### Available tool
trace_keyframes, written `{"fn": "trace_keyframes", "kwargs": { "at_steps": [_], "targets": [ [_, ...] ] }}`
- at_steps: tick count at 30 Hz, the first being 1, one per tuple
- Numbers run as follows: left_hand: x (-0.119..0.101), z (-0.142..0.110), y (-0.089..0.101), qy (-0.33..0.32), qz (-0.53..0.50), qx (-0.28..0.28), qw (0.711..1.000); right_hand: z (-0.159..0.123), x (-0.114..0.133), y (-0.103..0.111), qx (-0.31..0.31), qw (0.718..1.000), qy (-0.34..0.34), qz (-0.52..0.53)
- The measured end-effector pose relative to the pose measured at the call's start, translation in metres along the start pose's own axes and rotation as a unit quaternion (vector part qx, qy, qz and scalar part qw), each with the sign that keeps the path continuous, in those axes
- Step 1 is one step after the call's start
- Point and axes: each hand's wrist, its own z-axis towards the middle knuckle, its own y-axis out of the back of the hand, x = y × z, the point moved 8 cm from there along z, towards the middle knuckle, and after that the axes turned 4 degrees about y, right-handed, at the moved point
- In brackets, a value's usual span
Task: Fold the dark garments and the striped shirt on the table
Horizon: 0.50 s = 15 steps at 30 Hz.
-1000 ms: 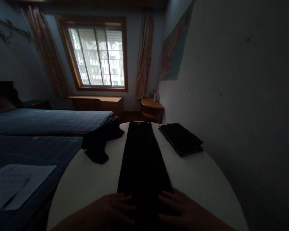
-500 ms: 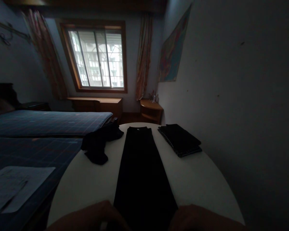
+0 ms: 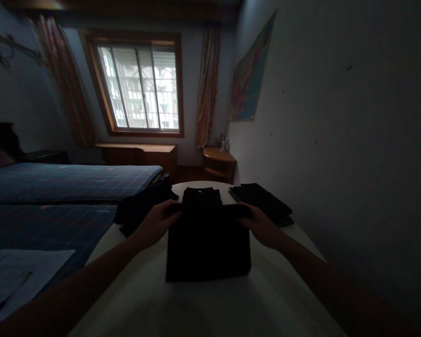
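A black garment (image 3: 208, 248) lies in the middle of the round white table (image 3: 210, 304), its near part folded up and away from me. A small pale label shows at its far end; too dark to tell whether it is trousers or a top. My left hand (image 3: 160, 217) is closed on the left corner of the raised edge. At the opposite corner, my right hand (image 3: 256, 220) grips the same edge, fingers partly hidden by cloth. Beside my left hand lies a crumpled dark garment (image 3: 133, 208). Folded dark clothes (image 3: 266, 201) are stacked beyond my right hand.
A bed with a blue checked cover (image 3: 73, 182) stands to the left, with a white sheet of paper (image 3: 28, 271) on it. The wall (image 3: 354, 187) runs close along the right. A desk (image 3: 143, 149) and a corner shelf (image 3: 219, 154) stand beyond the table.
Both hands have moved forward from the near table edge, carrying the garment's near end up and over towards its far end. The long strip is now a much shorter, folded shape.
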Motion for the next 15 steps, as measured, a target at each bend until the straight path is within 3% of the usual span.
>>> {"fn": "trace_keyframes", "kwargs": {
  "at_steps": [5,9,15],
  "targets": [
    [0.024,0.05,-0.005,-0.013,-0.005,0.0,1.0,0.053,-0.035,0.01,-0.038,0.999,0.006,-0.001],
    [0.059,0.081,-0.019,-0.001,0.016,0.007,1.0,0.084,-0.078,0.007,-0.044,0.998,-0.01,-0.052],
    [0.118,0.096,-0.04,0.042,0.022,0.006,0.999,0.099,-0.135,-0.016,-0.02,0.995,-0.082,-0.061]
  ]
}}
